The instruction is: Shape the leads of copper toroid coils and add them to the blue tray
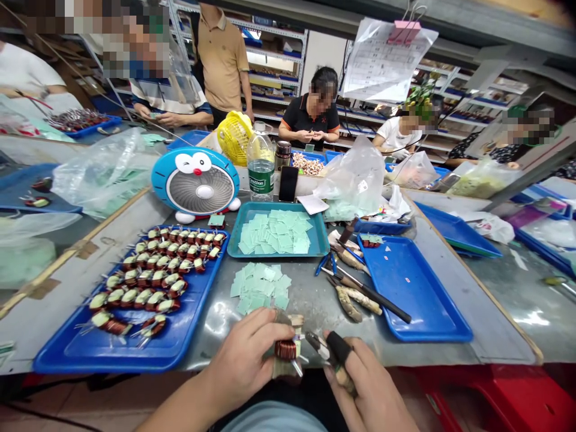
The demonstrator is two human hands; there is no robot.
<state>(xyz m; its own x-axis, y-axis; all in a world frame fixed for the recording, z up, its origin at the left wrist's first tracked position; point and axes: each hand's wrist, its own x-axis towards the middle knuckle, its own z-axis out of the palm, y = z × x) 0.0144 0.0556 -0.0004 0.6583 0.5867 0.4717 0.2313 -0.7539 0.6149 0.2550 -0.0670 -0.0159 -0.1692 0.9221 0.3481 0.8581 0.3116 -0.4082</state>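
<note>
Pinching a copper-wound coil (287, 350) in its fingers, the left hand (245, 351) is on the near side of the teal tray (320, 243), past the loose squares. Metal leads stick out of the coil toward the right hand (366, 384), which is also on the tray's near side, a little to its right. The right hand is wrapped around pliers (320, 346), a black sleeve (338, 349) covering one finger. The pliers' jaws point at the coil, just beside its leads; whether they touch, I cannot tell.

Pale green squares (276, 233) lie heaped in the teal tray, and a second pile (261, 288) sits on the bench directly in front of it. Left of the teal tray, a blue tray (112, 354) carries rows of wound coils (144, 276) with pale green tops. On its right side lie tools with wrapped handles (348, 303) and a black-handled tool (382, 300), whose end reaches over another blue tray (416, 288) farther right. Behind the teal tray stand a bottle (261, 174) and a dark phone (288, 184), with a blue cartoon fan (195, 183) behind and to its left. Well beyond it, a co-worker in a black shirt (310, 111) works with both hands together.
</note>
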